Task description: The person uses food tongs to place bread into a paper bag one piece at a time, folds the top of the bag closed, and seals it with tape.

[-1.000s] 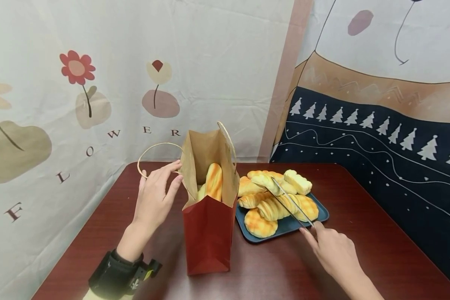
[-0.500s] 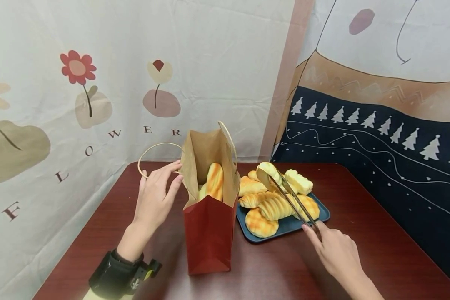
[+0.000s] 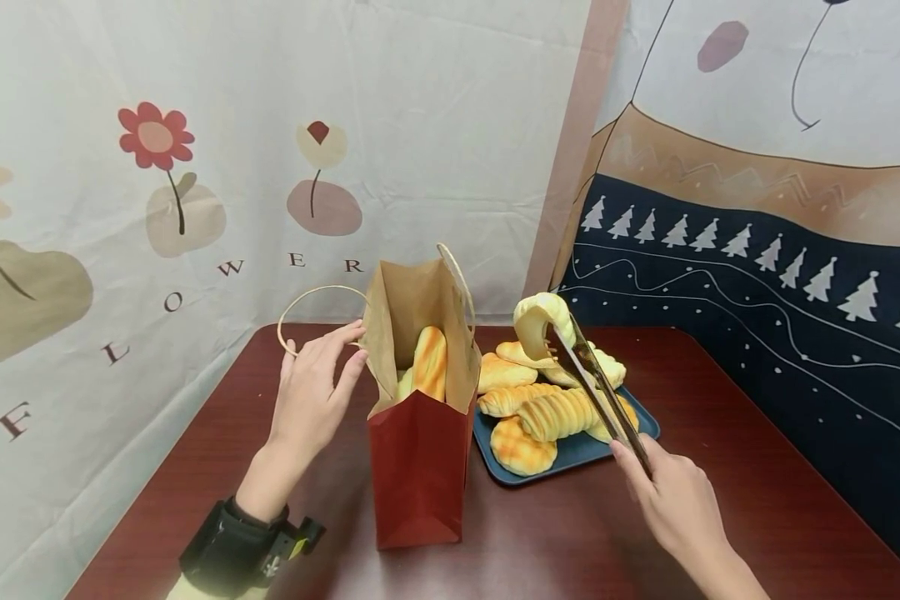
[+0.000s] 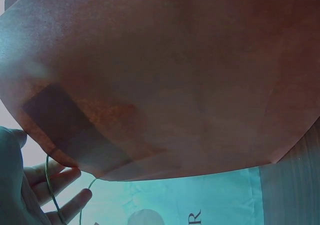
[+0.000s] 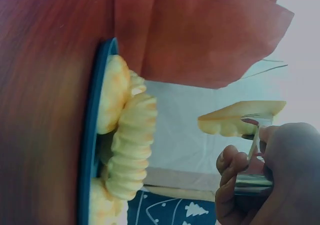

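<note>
Currently, the fingers of my right hand [image 3: 678, 500] are grasping a pair of metal tongs [image 5: 253, 182], and between the tips of these tongs a curved, ridged bread roll [image 3: 551, 308] is pinched. It is in the air ahead of my right fingers, apart from the other breads [image 3: 558, 414], which lie on the blue tray [image 3: 573, 454]. In the view from my right wrist, both ends of the roll stick out past the tongs, so I judge that it can tip or turn if my squeeze becomes uneven. For doing this lift well, I should press only so much as the roll needs, because it seems soft, and I should move slowly and level. To the left of my right fingers stands the red paper bag [image 3: 420, 475], with its mouth open and a long bread [image 3: 430, 362] inside. The fingers of my left hand [image 3: 311, 396] are loosely extended at the bag's left edge, beside a handle loop [image 3: 330, 287]; how firmly they touch, I cannot tell. In my judgement, a light steadying touch is enough there, since the paper looks thin.
</note>
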Demonstrator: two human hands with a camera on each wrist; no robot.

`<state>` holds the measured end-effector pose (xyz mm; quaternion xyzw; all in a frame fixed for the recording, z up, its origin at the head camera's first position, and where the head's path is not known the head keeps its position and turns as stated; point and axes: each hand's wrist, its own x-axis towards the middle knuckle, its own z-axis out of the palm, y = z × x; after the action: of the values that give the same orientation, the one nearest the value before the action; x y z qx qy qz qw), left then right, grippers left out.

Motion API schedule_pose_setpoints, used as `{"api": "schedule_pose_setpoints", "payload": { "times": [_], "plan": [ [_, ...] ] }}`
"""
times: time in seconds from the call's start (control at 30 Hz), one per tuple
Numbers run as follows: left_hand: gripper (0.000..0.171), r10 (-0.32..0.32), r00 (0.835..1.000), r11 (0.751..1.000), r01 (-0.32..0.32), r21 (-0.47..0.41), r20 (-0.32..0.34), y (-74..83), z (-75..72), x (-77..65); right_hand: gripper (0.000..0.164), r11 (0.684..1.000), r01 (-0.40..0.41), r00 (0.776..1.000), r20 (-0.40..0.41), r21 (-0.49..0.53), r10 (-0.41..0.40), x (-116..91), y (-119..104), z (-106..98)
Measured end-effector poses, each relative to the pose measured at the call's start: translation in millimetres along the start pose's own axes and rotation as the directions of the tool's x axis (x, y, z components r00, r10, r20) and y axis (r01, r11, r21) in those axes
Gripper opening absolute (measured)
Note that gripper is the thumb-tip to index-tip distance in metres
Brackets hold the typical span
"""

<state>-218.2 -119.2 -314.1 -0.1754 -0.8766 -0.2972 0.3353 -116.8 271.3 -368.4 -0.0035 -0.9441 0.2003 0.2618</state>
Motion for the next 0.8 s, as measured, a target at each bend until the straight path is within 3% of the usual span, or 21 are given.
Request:
{"api": "schedule_pose_setpoints", "payload": {
  "times": [0.27, 0.43, 0.6, 0.7, 0.8],
  "plan": [
    [0.038, 0.0, 1.0, 1.0, 0.0, 0.002, 0.001, 0.9, -1.0, 0.7, 0.034, 0.981, 0.084, 0.991, -0.115, 0.174, -0.065, -3.6, -18.9, -11.2],
    [0.039, -0.001, 1.0, 1.0, 0.001, 0.001, 0.002, 0.7, -0.9, 0.9, 0.03, 0.945, 0.189, 0.972, -0.187, 0.267, -0.141, -6.0, -31.3, -17.4],
    [0.039, 0.003, 1.0, 1.0, -0.003, 0.0, -0.004, 0.7, -1.3, 0.9, 0.023, 0.91, 0.263, 0.958, -0.198, 0.321, -0.207, -9.4, -41.8, -24.1],
    [0.039, 0.005, 1.0, 1.0, -0.005, -0.001, -0.005, 0.3, -1.3, 0.9, 0.022, 0.874, 0.305, 0.948, -0.209, 0.378, -0.241, -12.1, -47.9, -25.6],
    [0.039, 0.002, 1.0, 1.0, -0.002, 0.001, -0.004, 0.0, -1.1, 0.7, 0.024, 0.824, 0.379, 0.922, -0.252, 0.421, -0.295, -13.8, -52.6, -23.8]
  ]
}}
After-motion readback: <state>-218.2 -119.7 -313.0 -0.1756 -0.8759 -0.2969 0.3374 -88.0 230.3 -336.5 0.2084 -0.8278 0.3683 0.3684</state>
